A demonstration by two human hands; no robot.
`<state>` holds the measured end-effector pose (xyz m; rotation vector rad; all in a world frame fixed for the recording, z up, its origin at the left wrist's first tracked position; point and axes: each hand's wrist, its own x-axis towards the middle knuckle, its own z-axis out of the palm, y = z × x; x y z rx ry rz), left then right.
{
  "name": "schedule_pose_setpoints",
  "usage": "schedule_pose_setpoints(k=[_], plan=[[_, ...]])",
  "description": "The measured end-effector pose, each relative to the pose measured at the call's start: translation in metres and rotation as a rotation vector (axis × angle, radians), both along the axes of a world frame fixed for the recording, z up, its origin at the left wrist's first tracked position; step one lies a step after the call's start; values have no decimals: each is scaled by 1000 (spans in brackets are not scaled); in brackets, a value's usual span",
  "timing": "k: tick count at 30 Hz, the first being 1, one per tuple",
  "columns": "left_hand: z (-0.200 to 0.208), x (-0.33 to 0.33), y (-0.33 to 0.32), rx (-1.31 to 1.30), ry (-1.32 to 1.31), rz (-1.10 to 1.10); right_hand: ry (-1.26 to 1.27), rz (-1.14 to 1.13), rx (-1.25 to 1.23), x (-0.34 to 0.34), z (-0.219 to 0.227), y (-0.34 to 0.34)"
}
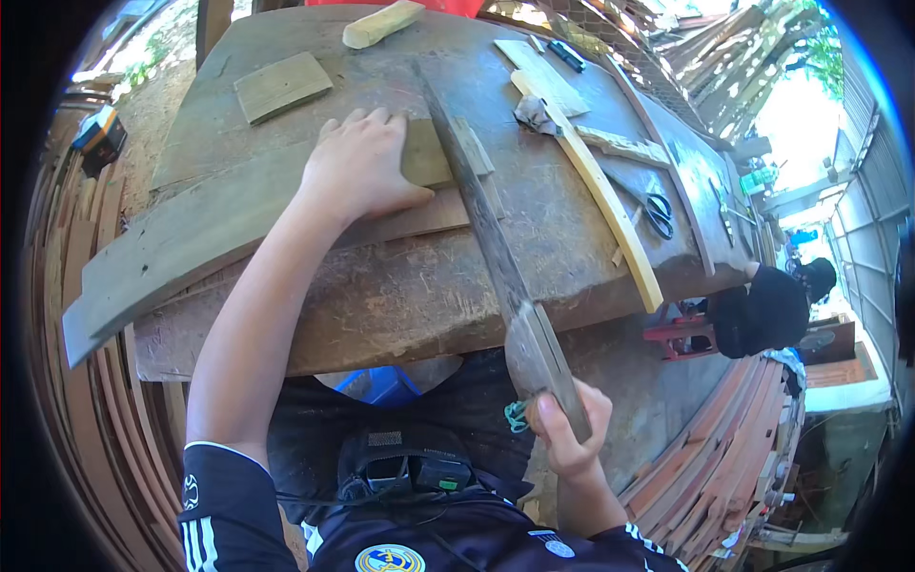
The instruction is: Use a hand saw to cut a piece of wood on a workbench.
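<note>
The right grip (572, 429) is closed around the handle end of a long, dark-bladed handsaw (475, 195); the left grip (362, 167), fingers spread and holding nothing between them, rests on a long grey-brown wooden plank (191, 224). The saw lies across the plank's right end, so sawing there seems the step in hand; a stroke calls for a steady plank. Under the plank is a worn brown wooden table (410, 296); right of the plank, black-handled scissors (658, 214); left of it, reddish-brown boards (74, 250); far right, a dark-clothed person (762, 315).
</note>
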<state>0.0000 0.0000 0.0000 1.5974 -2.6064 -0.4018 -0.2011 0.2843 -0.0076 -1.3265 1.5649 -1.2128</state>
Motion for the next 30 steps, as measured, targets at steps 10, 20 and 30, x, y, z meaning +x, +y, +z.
schedule_pose_setpoints(k=[10, 20, 30], plan=[[-4, 11, -28, -105, 85, 59, -123, -51, -50, 17, 5, -33], [-13, 17, -32, -101, 136, 46, -398, -74, -17, 35, -4, -99], [-17, 15, -41, -136, 173, 43, -331, 2, -144, 31, -19, -131]])
